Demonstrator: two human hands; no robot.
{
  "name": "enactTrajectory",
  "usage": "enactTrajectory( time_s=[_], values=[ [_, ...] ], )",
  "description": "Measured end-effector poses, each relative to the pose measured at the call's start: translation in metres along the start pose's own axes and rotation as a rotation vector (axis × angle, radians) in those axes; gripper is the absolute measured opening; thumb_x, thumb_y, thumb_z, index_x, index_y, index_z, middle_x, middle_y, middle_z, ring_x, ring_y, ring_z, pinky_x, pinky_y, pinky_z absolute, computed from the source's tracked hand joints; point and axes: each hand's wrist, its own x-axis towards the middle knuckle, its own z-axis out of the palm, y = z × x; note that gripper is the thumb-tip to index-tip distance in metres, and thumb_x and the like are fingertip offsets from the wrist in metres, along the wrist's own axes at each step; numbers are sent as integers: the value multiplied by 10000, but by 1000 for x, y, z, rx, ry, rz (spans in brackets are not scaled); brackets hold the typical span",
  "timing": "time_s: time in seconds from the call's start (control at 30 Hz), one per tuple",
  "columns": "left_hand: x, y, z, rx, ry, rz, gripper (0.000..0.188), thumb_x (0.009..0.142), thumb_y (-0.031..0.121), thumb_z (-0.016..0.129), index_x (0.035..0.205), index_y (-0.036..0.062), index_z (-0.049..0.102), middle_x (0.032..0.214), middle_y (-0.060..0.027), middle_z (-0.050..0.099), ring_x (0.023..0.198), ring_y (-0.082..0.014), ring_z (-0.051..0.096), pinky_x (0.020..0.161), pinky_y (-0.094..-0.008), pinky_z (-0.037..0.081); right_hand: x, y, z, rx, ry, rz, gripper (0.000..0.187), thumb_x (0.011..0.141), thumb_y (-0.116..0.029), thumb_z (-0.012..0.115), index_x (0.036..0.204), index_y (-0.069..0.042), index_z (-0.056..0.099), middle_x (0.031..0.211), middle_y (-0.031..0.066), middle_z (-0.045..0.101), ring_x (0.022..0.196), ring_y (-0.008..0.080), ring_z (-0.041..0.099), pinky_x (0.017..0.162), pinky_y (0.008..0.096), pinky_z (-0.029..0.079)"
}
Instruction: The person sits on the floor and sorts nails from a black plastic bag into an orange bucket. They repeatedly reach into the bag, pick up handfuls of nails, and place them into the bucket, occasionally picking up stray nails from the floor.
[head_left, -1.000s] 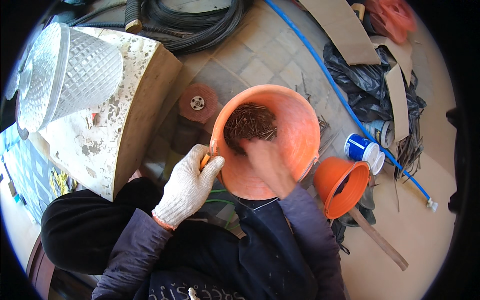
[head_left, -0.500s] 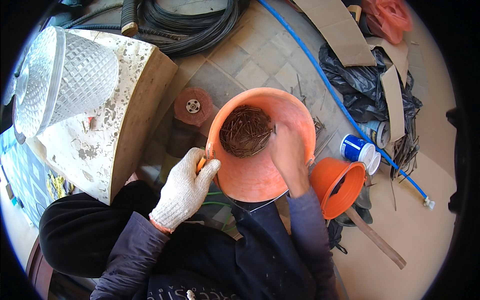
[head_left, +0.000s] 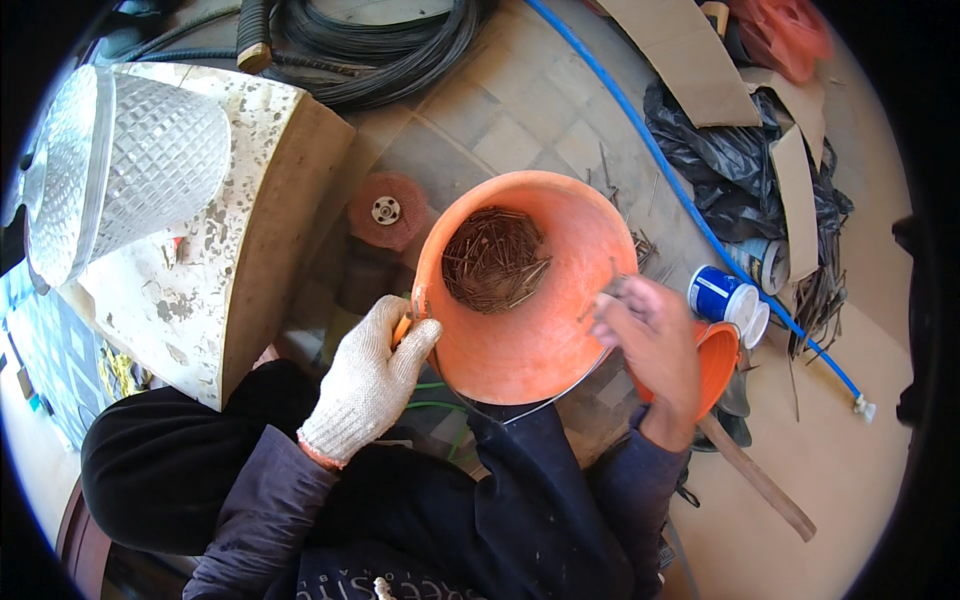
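Note:
A large orange bucket stands tilted in front of me, with a heap of rusty nails at its bottom. My left hand, in a white knitted glove, grips the bucket's left rim. A short orange piece shows beside its thumb; I cannot tell what it is. Bare and slightly blurred, my right hand is at the bucket's right rim. Its fingers are closed on a few thin nails whose ends stick out. A wire handle hangs along the bucket's near side.
A smaller orange bucket and a wooden handle lie at the right. Beyond are a blue tub, a blue hose and loose nails. A pink grinding disc and a whitish block with a clear ribbed container stand left.
My right hand has come up from the nail heap inside the bucket to its right rim, with nails now showing in its fingers. My left hand keeps its hold.

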Motion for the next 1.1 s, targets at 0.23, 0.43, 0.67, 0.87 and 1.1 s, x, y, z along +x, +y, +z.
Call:
enactTrajectory(
  time_s=[0.23, 0.43, 0.67, 0.87, 1.1],
  values=[
    [0, 0, 1, 6, -8, -25, 257, 1028, 251, 669, 1059, 3, 610, 840, -171, 625, 753, -262, 607, 748, -392, 513, 4, 9, 4, -178, -224, 47, 191, 909, -121, 661, 819, 46, 638, 690, 154, 667, 617, 199, 663, 610, 353, 517],
    [0, -3, 1, 17, 1, 5, 259, 1031, 258, 667, 1056, 6, 610, 826, -163, 616, 743, -247, 599, 739, -389, 509, 54, 22, 50, -545, 61, -291, 193, 917, -146, 682, 873, 41, 666, 787, 241, 683, 712, 446, 640, 662, 443, 531],
    [0, -1, 0, 31, -6, 14, 259, 1035, 257, 663, 1060, 4, 616, 834, -163, 630, 749, -245, 609, 742, -382, 512, 117, 31, 108, -641, 179, -300, 206, 906, -157, 692, 1014, 14, 732, 846, 258, 694, 710, 442, 650, 723, 457, 561],
    [-1, 0, 0, 17, -1, 11, 257, 1031, 253, 667, 1074, 4, 620, 845, -168, 638, 757, -235, 616, 749, -378, 516, 59, 17, 46, 301, -137, -72, 269, 982, -183, 718, 1113, 52, 710, 836, 43, 687, 730, 100, 684, 611, 253, 578],
    [0, -3, 1, -2, -3, -8, 256, 1029, 252, 671, 1055, 5, 608, 812, -158, 606, 727, -233, 576, 728, -385, 505, 1, 32, -59, 208, 407, 11, 272, 998, -198, 652, 1142, 28, 698, 868, 53, 708, 768, 127, 712, 667, 249, 592]
  ],
)
